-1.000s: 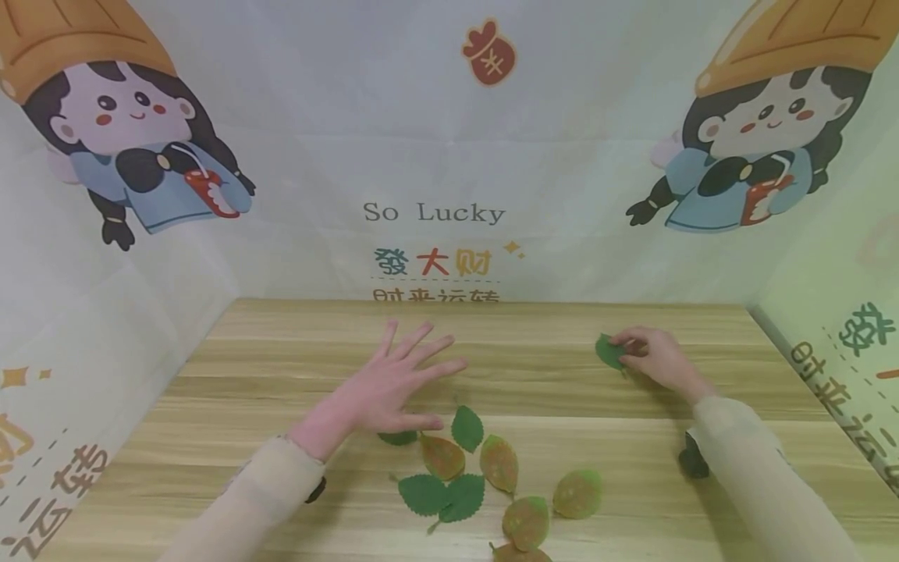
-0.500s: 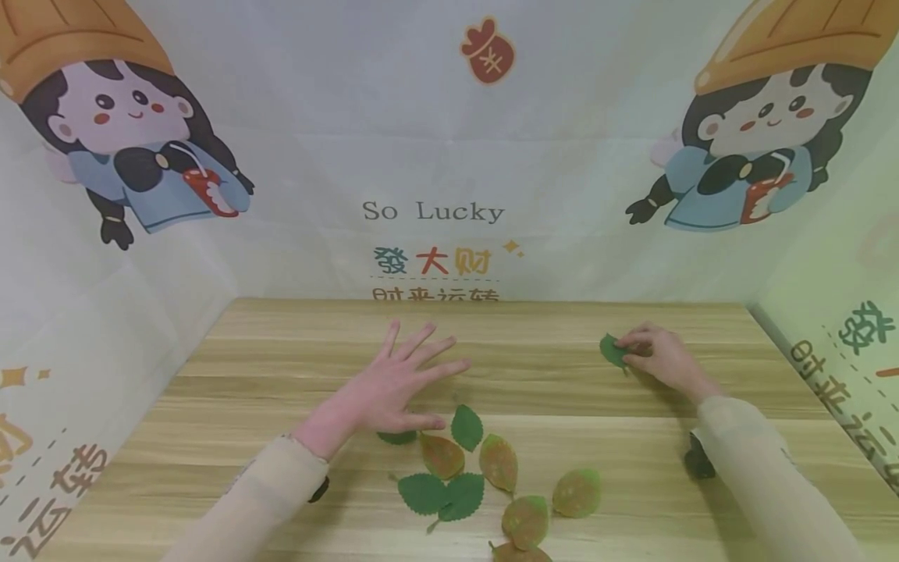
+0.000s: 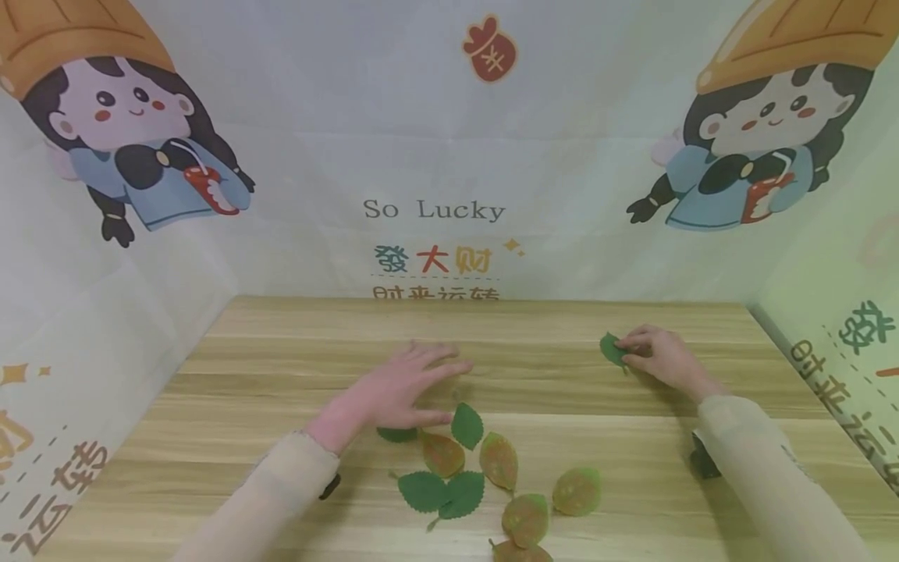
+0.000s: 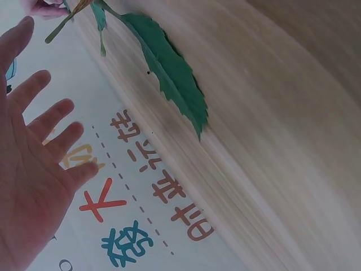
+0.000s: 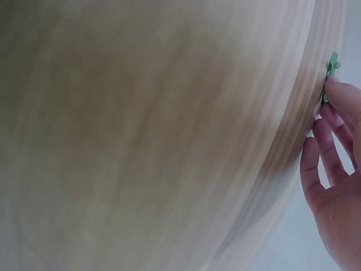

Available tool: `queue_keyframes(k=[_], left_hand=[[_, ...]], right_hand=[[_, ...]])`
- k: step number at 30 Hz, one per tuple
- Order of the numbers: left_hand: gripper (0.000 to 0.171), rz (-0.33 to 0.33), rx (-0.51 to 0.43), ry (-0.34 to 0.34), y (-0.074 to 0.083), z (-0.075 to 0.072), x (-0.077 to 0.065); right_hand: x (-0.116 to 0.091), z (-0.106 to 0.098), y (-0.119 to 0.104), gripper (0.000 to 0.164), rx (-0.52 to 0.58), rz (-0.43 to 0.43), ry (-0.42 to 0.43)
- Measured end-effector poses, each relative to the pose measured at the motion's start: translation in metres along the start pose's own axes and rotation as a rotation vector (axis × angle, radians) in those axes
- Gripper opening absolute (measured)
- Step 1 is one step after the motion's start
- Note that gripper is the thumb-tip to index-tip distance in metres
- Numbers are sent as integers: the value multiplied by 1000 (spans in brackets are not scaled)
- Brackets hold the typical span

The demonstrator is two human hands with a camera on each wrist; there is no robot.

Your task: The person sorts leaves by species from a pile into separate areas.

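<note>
My right hand [image 3: 663, 361] pinches a green leaf [image 3: 610, 349] between thumb and fingers, near the back right of the table. In the right wrist view the same leaf [image 5: 333, 66] shows edge-on past the thumb. My left hand [image 3: 393, 390] is spread, palm down, over the table left of the middle, its fingers apart and nothing in them. Just below its thumb lies a green leaf [image 3: 397, 435], partly covered in the head view. Beside the thumb tip is another toothed green leaf [image 3: 467, 425]. The left wrist view shows a green leaf [image 4: 169, 70] close up.
Near the front, two green leaves [image 3: 460, 496] overlap on the wooden table [image 3: 281, 367]. Several orange-green leaves, among them a rounded one [image 3: 577, 492] and a longer one [image 3: 499, 460], lie around them. A printed white cloth [image 3: 435, 156] stands behind and at both sides.
My left hand's fingers have drawn back and bent a little, and the hand has shifted slightly right. The right hand, still pinching the leaf, has moved very slightly right.
</note>
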State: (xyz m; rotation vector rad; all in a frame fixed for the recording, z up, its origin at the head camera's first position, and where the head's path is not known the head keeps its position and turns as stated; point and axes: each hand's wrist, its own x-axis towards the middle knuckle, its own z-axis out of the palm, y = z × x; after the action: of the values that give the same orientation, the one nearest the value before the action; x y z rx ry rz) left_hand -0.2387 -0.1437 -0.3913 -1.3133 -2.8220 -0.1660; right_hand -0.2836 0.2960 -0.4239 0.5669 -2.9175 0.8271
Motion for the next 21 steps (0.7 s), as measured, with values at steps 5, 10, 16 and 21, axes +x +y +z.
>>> queue_keyframes(k=[5, 10, 16, 21], left_hand=[[69, 16, -70, -52, 2, -1, 8], [59, 18, -101, -146, 6, -4, 21], [53, 0, -151, -253, 9, -5, 35], [48, 11, -126, -293, 10, -1, 40]], right_hand=[[3, -1, -2, 28, 4, 12, -16], [5, -2, -1, 27, -15, 13, -29], [5, -2, 0, 28, -39, 24, -41], [5, -2, -2, 28, -33, 25, -45]])
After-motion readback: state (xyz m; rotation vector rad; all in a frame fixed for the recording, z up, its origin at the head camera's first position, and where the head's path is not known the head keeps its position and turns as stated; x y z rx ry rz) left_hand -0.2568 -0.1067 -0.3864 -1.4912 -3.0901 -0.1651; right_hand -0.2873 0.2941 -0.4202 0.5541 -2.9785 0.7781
